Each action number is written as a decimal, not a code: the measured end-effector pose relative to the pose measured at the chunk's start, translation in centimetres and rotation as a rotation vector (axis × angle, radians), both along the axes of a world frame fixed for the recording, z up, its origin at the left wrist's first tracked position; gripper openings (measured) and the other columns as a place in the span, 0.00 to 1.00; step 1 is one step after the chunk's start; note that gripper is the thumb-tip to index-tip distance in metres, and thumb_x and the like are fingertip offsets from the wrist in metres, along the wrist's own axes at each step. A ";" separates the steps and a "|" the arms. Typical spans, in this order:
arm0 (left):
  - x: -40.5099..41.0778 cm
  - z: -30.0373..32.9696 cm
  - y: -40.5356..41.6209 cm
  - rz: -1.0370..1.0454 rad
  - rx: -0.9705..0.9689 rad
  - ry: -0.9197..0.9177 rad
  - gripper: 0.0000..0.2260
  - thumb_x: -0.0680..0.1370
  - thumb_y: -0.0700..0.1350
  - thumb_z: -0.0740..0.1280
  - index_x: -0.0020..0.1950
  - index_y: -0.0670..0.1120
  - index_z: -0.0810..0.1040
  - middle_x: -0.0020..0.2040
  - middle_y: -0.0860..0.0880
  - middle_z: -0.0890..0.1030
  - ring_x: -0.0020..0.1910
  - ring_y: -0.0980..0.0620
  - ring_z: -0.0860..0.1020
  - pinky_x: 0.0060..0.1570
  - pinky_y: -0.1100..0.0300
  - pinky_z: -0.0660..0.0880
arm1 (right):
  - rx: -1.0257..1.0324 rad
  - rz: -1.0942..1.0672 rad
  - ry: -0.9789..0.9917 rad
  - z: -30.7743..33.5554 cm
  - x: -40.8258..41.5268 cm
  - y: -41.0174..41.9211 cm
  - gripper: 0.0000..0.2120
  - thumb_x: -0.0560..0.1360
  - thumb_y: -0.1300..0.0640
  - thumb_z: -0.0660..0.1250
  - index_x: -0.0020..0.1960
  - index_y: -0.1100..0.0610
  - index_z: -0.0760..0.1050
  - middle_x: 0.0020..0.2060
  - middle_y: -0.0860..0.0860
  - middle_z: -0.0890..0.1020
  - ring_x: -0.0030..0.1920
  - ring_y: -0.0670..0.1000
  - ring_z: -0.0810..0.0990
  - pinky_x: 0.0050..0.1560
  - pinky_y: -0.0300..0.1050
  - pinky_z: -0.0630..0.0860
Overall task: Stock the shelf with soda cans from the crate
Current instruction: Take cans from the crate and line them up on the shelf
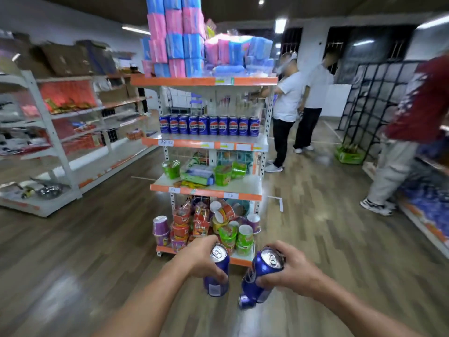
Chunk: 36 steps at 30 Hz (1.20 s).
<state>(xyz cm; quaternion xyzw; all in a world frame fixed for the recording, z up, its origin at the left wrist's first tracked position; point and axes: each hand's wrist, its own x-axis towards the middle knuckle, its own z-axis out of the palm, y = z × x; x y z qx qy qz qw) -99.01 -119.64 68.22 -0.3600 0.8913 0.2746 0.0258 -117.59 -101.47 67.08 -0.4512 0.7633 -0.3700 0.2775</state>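
We're facing the end-cap shelf unit w/ white uprights and orange price strips (pixel 204 81), both hands loaded. Left hand (pixel 201 257) wraps a blue aluminium soda can (pixel 217 271) round its upper body; grip closed on it, can roughly upright, silver pull-tab top tipped toward us. Right hand (pixel 290 269) holds a second blue soda can (pixel 263 271), grip curled round its side, long axis leaning, top up-right, base down-left. Below it there's more blue (pixel 246 300), looks like another can under the same hand, but blurred, so we can't tell how it's held.

Target, as we judge it: the second tier (pixel 261 141), where a row of matching blue cans w/ red-and-white logos (pixel 209 125) stands upright along the front edge. That tier lies straight ahead and well above both hands, so the coming move is up and fwd. Row looks packed edge to edge across the front; whether there's room behind it we can't see. Left can is already near vertical, so it needs little turning. Right one must be rotated upright first. Both hands sit abt equally far from the row, left a bit nearer the row's centre, right nearer its right end.

No crate in view. Other people (pixel 289 98) stand beyond the unit's right side, clear of our reach.
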 end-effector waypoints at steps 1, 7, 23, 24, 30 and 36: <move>-0.7 1.2 0.0 -0.019 -0.010 0.011 0.29 0.59 0.59 0.81 0.54 0.53 0.72 0.53 0.55 0.78 0.51 0.54 0.78 0.45 0.57 0.77 | -0.015 -0.026 -0.009 1.2 -0.5 0.4 0.27 0.56 0.59 0.85 0.50 0.49 0.78 0.39 0.47 0.84 0.38 0.39 0.82 0.43 0.40 0.82; -5.3 7.1 0.4 -0.110 -0.071 0.024 0.31 0.61 0.60 0.81 0.56 0.52 0.72 0.54 0.55 0.77 0.50 0.53 0.76 0.38 0.60 0.69 | 0.016 -0.106 0.047 7.3 -3.6 2.4 0.30 0.53 0.49 0.85 0.52 0.48 0.79 0.44 0.46 0.86 0.44 0.44 0.85 0.49 0.45 0.83; -15.0 16.2 -2.6 -0.193 -0.145 0.010 0.29 0.63 0.59 0.80 0.56 0.51 0.72 0.54 0.54 0.77 0.50 0.53 0.77 0.37 0.62 0.70 | 0.095 -0.152 0.259 14.7 -13.8 0.8 0.30 0.52 0.48 0.80 0.53 0.45 0.75 0.47 0.43 0.82 0.46 0.42 0.83 0.48 0.43 0.83; -15.1 16.4 -3.0 -0.195 -0.154 0.006 0.29 0.64 0.59 0.80 0.57 0.51 0.72 0.55 0.54 0.77 0.50 0.53 0.76 0.38 0.62 0.70 | 0.099 -0.146 0.253 14.9 -14.1 0.2 0.31 0.52 0.48 0.80 0.53 0.45 0.75 0.48 0.43 0.81 0.46 0.42 0.83 0.48 0.45 0.83; -15.2 16.4 -6.7 -0.184 -0.161 -0.012 0.30 0.65 0.58 0.80 0.60 0.51 0.70 0.56 0.53 0.75 0.51 0.53 0.75 0.37 0.61 0.69 | 0.101 -0.111 0.263 15.1 -14.8 -4.0 0.34 0.52 0.48 0.81 0.57 0.43 0.74 0.50 0.43 0.80 0.49 0.46 0.83 0.48 0.50 0.84; -15.0 15.7 -12.3 -0.221 -0.164 0.002 0.38 0.66 0.56 0.80 0.70 0.49 0.68 0.67 0.51 0.74 0.57 0.52 0.74 0.48 0.60 0.70 | 0.107 -0.093 0.273 14.3 -13.4 -9.7 0.33 0.53 0.48 0.81 0.57 0.45 0.75 0.51 0.42 0.80 0.49 0.42 0.81 0.49 0.42 0.82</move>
